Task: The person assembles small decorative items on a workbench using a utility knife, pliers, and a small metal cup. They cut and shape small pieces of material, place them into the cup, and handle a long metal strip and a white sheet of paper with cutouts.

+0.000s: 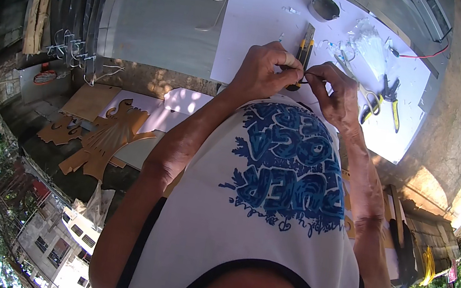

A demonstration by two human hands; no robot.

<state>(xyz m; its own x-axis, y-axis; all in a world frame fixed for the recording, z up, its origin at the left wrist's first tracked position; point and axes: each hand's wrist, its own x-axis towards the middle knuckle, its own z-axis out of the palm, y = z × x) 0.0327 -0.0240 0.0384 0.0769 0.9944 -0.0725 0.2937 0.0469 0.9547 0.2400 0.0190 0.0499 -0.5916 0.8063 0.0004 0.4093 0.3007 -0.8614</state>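
Two hands, left (271, 72) and right (335, 91), pinch a thin dark strand (305, 82) over the white sheet (251, 14), apparently mid-work. Beyond, a cutter (307, 41) lies unheld; farther scraps (369, 48) suggest some cutting done; what remains, I cannot tell.
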